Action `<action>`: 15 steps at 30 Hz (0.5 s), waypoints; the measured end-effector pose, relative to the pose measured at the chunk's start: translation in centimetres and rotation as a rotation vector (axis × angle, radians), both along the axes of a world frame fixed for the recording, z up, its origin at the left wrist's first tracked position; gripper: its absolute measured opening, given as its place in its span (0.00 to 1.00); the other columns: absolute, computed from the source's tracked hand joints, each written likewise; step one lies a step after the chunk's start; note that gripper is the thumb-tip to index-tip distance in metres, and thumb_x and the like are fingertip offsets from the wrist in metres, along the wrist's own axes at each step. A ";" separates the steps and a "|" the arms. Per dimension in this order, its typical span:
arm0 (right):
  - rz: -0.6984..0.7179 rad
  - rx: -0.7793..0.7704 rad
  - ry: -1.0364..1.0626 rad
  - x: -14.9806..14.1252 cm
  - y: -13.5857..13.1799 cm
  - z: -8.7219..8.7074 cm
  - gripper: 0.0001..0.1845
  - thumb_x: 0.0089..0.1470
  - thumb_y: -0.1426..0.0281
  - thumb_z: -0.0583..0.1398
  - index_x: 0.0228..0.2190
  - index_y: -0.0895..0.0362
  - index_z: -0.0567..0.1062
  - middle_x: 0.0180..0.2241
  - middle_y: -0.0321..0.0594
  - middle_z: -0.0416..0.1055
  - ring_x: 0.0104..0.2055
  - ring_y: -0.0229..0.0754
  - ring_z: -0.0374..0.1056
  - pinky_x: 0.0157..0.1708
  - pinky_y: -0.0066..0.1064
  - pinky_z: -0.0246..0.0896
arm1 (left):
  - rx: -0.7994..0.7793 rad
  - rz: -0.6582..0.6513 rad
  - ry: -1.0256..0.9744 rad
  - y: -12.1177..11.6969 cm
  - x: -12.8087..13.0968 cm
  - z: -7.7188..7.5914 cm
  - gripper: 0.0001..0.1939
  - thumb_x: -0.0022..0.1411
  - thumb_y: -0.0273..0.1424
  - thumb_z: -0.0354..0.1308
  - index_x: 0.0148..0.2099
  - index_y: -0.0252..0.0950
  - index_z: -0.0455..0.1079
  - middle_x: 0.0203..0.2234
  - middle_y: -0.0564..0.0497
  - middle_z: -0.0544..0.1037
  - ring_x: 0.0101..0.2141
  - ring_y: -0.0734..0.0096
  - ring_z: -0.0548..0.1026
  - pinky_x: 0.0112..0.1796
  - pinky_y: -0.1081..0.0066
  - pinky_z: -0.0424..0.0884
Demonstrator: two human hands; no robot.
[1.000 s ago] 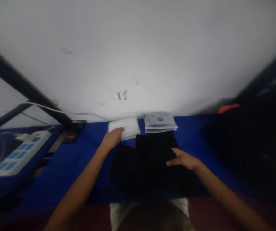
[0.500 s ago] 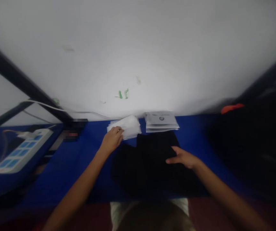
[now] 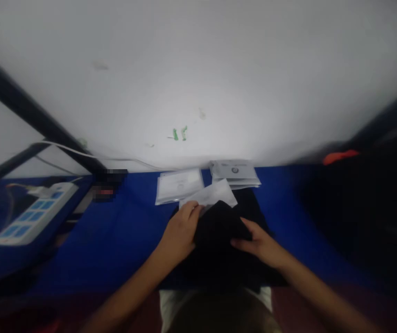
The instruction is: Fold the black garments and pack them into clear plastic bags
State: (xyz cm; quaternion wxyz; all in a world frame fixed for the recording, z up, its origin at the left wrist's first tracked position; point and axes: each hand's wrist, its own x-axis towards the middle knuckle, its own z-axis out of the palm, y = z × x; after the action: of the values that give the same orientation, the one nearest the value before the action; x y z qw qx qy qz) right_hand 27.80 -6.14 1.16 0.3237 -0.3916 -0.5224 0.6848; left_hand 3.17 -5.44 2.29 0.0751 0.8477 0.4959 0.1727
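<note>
My left hand (image 3: 180, 233) is closed on a flat white plastic bag (image 3: 221, 190), which lies tilted over the black folded cloth (image 3: 219, 231). My right hand (image 3: 262, 243) grips that cloth at its right edge, thumb and fingers pinching a raised fold. The cloth's raised corner overlaps part of the bag near my left fingertips. Behind my left hand lies a stack of similar white bags (image 3: 175, 184). To its right sits a second stack of pale bags (image 3: 243, 170) with a dark round mark. Dim light hides the cloth's details.
A blue-covered table (image 3: 122, 236) meets a white wall (image 3: 253, 83). On the left are a white power strip (image 3: 39, 212), a pale cable (image 3: 115, 159) and a dark metal frame (image 3: 39, 111). A large dark mass (image 3: 364, 217) fills the right side, with an orange item (image 3: 340, 156) on it.
My left hand has drawn one white bag off the left stack and brought it toward me over the cloth. My right hand has lifted a fold of the cloth.
</note>
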 end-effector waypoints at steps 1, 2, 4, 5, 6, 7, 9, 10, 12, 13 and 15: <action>-0.068 -0.055 0.019 -0.1 -0.3 -0.3 0.26 0.48 0.68 0.68 0.50 0.52 0.73 0.44 0.38 0.76 0.49 0.47 0.71 0.53 0.39 0.62 | -0.034 0.011 -0.005 -0.4 0.2 0.1 0.35 0.48 0.16 0.53 0.60 0.35 0.58 0.54 0.41 0.64 0.50 0.58 0.70 0.49 0.60 0.72; -0.136 -0.124 0.040 -0.1 -0.7 -0.5 0.27 0.47 0.68 0.68 0.50 0.52 0.73 0.44 0.38 0.76 0.48 0.48 0.72 0.52 0.40 0.63 | -0.058 0.025 -0.011 -0.7 0.4 0.2 0.32 0.50 0.17 0.52 0.59 0.35 0.59 0.54 0.42 0.64 0.49 0.59 0.71 0.48 0.61 0.73; -0.243 -0.257 0.072 0.0 -1.3 -0.9 0.28 0.46 0.67 0.68 0.51 0.53 0.72 0.42 0.40 0.77 0.43 0.48 0.74 0.48 0.41 0.66 | -0.075 0.048 -0.026 -1.0 0.7 0.2 0.26 0.56 0.20 0.50 0.57 0.35 0.60 0.52 0.42 0.65 0.47 0.61 0.72 0.45 0.62 0.75; -0.277 -0.304 0.079 0.1 -1.6 -1.1 0.29 0.46 0.67 0.69 0.51 0.53 0.72 0.41 0.41 0.78 0.41 0.48 0.75 0.47 0.41 0.67 | -0.069 0.055 -0.034 -1.1 0.8 0.1 0.22 0.59 0.22 0.49 0.57 0.35 0.61 0.51 0.42 0.66 0.46 0.62 0.72 0.44 0.63 0.75; -0.304 -0.333 0.082 0.2 -1.9 -1.2 0.29 0.46 0.66 0.69 0.50 0.54 0.72 0.41 0.41 0.78 0.40 0.48 0.75 0.46 0.41 0.68 | -0.058 0.061 -0.039 -1.1 1.0 0.0 0.19 0.62 0.24 0.49 0.55 0.35 0.63 0.49 0.42 0.67 0.45 0.62 0.73 0.43 0.63 0.75; -0.326 -0.351 0.084 0.3 -2.1 -1.2 0.29 0.46 0.66 0.69 0.50 0.54 0.72 0.40 0.42 0.78 0.40 0.48 0.75 0.45 0.40 0.68 | -0.046 0.064 -0.040 -1.1 1.2 -0.2 0.16 0.63 0.26 0.48 0.53 0.35 0.65 0.48 0.43 0.68 0.43 0.62 0.73 0.42 0.63 0.75; -0.350 -0.367 0.094 0.3 -2.2 -1.2 0.29 0.45 0.64 0.69 0.50 0.53 0.72 0.41 0.42 0.79 0.40 0.48 0.76 0.44 0.39 0.69 | -0.017 0.070 -0.036 -1.0 1.6 -0.5 0.13 0.64 0.29 0.49 0.49 0.35 0.68 0.44 0.44 0.70 0.40 0.63 0.74 0.40 0.62 0.75; -0.354 -0.370 0.100 0.3 -2.3 -1.2 0.30 0.45 0.64 0.70 0.51 0.53 0.72 0.41 0.41 0.79 0.40 0.48 0.76 0.44 0.38 0.69 | 0.005 0.076 -0.040 -0.9 1.8 -0.7 0.12 0.65 0.31 0.50 0.47 0.35 0.69 0.42 0.44 0.71 0.38 0.63 0.74 0.39 0.62 0.75; -0.347 -0.365 0.115 0.2 -2.2 -1.2 0.30 0.45 0.64 0.70 0.51 0.52 0.72 0.41 0.41 0.79 0.40 0.48 0.76 0.44 0.38 0.69 | 0.055 0.088 -0.063 -0.9 2.3 -1.0 0.11 0.66 0.34 0.50 0.43 0.34 0.70 0.38 0.45 0.72 0.36 0.63 0.74 0.36 0.63 0.74; -0.334 -0.362 0.121 0.0 -2.2 -1.1 0.30 0.45 0.64 0.70 0.50 0.53 0.72 0.41 0.41 0.79 0.40 0.48 0.76 0.45 0.38 0.68 | 0.080 0.091 -0.082 -0.9 2.5 -1.1 0.11 0.66 0.35 0.51 0.41 0.34 0.71 0.36 0.45 0.72 0.34 0.64 0.73 0.35 0.65 0.74; -0.301 -0.368 0.128 -0.3 -2.2 -1.1 0.28 0.45 0.64 0.70 0.49 0.54 0.74 0.40 0.41 0.79 0.40 0.47 0.76 0.45 0.38 0.68 | 0.118 0.076 -0.120 -1.0 2.9 -1.2 0.12 0.66 0.36 0.51 0.36 0.34 0.70 0.31 0.46 0.71 0.32 0.66 0.73 0.32 0.67 0.72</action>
State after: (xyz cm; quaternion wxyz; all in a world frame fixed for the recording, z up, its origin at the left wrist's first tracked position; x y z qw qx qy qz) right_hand 27.49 -8.34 0.06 0.3780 -0.4731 -0.3031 0.7358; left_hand 6.11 -6.45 1.12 0.0481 0.8193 0.5114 0.2548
